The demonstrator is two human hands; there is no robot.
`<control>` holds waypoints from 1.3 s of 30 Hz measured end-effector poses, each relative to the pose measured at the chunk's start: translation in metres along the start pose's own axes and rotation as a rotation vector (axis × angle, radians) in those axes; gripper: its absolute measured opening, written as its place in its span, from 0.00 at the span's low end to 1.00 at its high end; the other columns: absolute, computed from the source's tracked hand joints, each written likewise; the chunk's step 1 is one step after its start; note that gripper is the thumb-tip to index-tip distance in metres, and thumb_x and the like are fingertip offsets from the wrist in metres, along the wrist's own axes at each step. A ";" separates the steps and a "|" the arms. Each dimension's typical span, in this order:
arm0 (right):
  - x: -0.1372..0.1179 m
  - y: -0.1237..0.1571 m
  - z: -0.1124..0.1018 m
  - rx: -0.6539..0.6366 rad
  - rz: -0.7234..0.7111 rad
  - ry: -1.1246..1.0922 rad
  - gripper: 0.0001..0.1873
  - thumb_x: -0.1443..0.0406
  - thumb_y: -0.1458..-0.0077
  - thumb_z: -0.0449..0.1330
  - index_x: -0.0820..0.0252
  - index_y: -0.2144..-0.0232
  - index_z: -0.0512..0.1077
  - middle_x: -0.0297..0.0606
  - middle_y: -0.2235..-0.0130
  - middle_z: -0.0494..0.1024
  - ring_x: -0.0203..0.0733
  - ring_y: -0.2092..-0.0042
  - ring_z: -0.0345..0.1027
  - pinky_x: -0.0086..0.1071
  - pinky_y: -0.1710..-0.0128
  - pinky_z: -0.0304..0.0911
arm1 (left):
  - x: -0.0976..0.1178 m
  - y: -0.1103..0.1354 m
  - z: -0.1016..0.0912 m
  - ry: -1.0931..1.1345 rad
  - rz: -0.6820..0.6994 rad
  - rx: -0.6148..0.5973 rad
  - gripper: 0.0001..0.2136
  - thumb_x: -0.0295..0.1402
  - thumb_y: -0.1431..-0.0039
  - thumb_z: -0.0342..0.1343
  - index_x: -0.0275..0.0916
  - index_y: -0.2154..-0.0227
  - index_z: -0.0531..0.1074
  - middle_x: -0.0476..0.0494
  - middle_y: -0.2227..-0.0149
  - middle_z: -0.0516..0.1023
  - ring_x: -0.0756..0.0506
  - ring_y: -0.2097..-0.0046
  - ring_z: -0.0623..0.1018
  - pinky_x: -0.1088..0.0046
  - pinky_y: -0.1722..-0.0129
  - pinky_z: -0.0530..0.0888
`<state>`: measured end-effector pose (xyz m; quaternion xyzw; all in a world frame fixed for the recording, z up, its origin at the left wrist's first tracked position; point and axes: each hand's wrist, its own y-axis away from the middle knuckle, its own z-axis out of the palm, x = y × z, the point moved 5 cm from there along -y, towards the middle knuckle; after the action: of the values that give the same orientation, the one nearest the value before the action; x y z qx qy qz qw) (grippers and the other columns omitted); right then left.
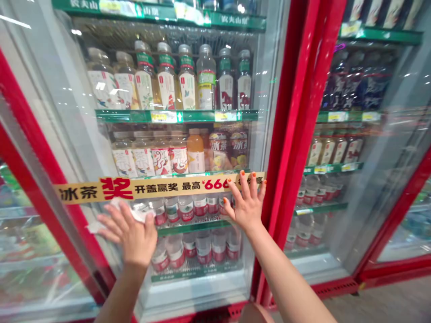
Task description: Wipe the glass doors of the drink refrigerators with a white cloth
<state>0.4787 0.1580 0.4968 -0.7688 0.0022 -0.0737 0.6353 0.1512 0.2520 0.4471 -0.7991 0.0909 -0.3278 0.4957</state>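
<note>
Our left hand (pixel 135 233) spread over a white cloth (pixel 138 214), our right hand (pixel 248 207) spread at the yellow strip (pixel 117 189)'s right end, bottles (pixel 167 85) beyond glass (pixel 191 294)

a thin white wipe (pixel 139 213), creased, its middle hidden from sight, lies against a clear, reflective glass door (pixel 198 294), its upper edge at the bottom of a pale yellow strip (pixel 168 187). the strip, printed in black and red, runs across the door, rising slightly rightward.
</note>
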 end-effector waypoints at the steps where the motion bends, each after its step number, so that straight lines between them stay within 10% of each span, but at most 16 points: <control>1: 0.000 -0.001 0.000 0.000 -0.001 0.001 0.43 0.54 0.35 0.66 0.38 0.22 0.59 0.37 0.17 0.53 0.67 0.16 0.35 0.73 0.20 0.33 | 0.014 -0.015 -0.001 0.038 -0.004 -0.018 0.45 0.48 0.26 0.50 0.39 0.19 0.32 0.25 0.18 0.26 0.23 0.18 0.25 0.19 0.25 0.32; 6: -0.002 -0.005 -0.006 -0.056 0.047 -0.071 0.40 0.56 0.32 0.64 0.38 0.22 0.59 0.38 0.17 0.52 0.66 0.16 0.37 0.75 0.20 0.34 | 0.095 -0.015 0.021 0.347 0.212 -0.282 0.27 0.46 0.24 0.47 0.51 0.26 0.68 0.41 0.21 0.63 0.35 0.16 0.44 0.36 0.18 0.32; 9: -0.013 0.004 -0.021 -0.124 0.151 -0.211 0.37 0.59 0.27 0.58 0.41 0.21 0.56 0.41 0.16 0.49 0.62 0.15 0.36 0.74 0.20 0.39 | 0.115 0.010 0.013 0.453 0.212 -0.325 0.26 0.45 0.22 0.41 0.49 0.29 0.71 0.43 0.24 0.69 0.39 0.17 0.54 0.42 0.16 0.43; 16: -0.083 0.052 -0.055 -0.265 0.715 -1.127 0.41 0.47 0.25 0.55 0.51 0.19 0.52 0.50 0.22 0.65 0.53 0.25 0.67 0.49 0.34 0.75 | 0.138 0.029 -0.025 1.246 -0.501 -0.618 0.34 0.59 0.25 0.42 0.49 0.26 0.67 0.40 0.31 0.77 0.35 0.31 0.79 0.47 0.29 0.77; 21: -0.109 0.047 -0.066 -0.424 1.031 -1.371 0.37 0.37 0.40 0.68 0.62 0.46 0.83 0.48 0.56 0.89 0.49 0.62 0.84 0.38 0.64 0.80 | 0.129 0.043 -0.032 1.164 -0.526 -0.654 0.31 0.58 0.32 0.59 0.48 0.33 0.75 0.37 0.35 0.81 0.34 0.37 0.83 0.51 0.37 0.83; 25: -0.047 0.013 -0.085 -0.242 0.979 -1.142 0.31 0.40 0.37 0.66 0.63 0.57 0.83 0.45 0.64 0.88 0.48 0.66 0.82 0.37 0.67 0.77 | 0.107 -0.004 -0.054 0.838 -0.131 -0.433 0.27 0.53 0.33 0.63 0.49 0.36 0.77 0.41 0.31 0.78 0.36 0.33 0.80 0.50 0.28 0.76; 30: 0.018 -0.058 -0.081 0.052 0.725 -0.740 0.25 0.51 0.26 0.55 0.56 0.36 0.73 0.50 0.32 0.78 0.55 0.30 0.72 0.55 0.30 0.68 | 0.092 -0.096 -0.070 0.276 0.491 -0.040 0.27 0.42 0.25 0.53 0.54 0.26 0.66 0.46 0.22 0.65 0.38 0.18 0.56 0.43 0.16 0.50; 36: -0.034 -0.026 -0.016 -0.202 -0.073 -0.291 0.53 0.38 0.34 0.62 0.62 0.21 0.56 0.57 0.19 0.54 0.66 0.17 0.41 0.64 0.21 0.51 | 0.067 -0.121 -0.020 0.066 0.560 -0.042 0.37 0.44 0.27 0.56 0.59 0.20 0.50 0.47 0.18 0.52 0.36 0.16 0.43 0.39 0.16 0.37; 39: -0.017 0.006 -0.015 -0.163 -0.206 -0.043 0.60 0.40 0.32 0.60 0.65 0.17 0.39 0.58 0.17 0.43 0.64 0.15 0.33 0.63 0.20 0.50 | 0.062 -0.116 -0.012 0.040 0.562 -0.039 0.39 0.44 0.27 0.57 0.61 0.20 0.47 0.49 0.17 0.49 0.36 0.16 0.42 0.38 0.17 0.35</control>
<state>0.4603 0.1439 0.4920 -0.8155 -0.0845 -0.1215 0.5596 0.1700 0.2710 0.5765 -0.7453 0.3251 -0.1916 0.5496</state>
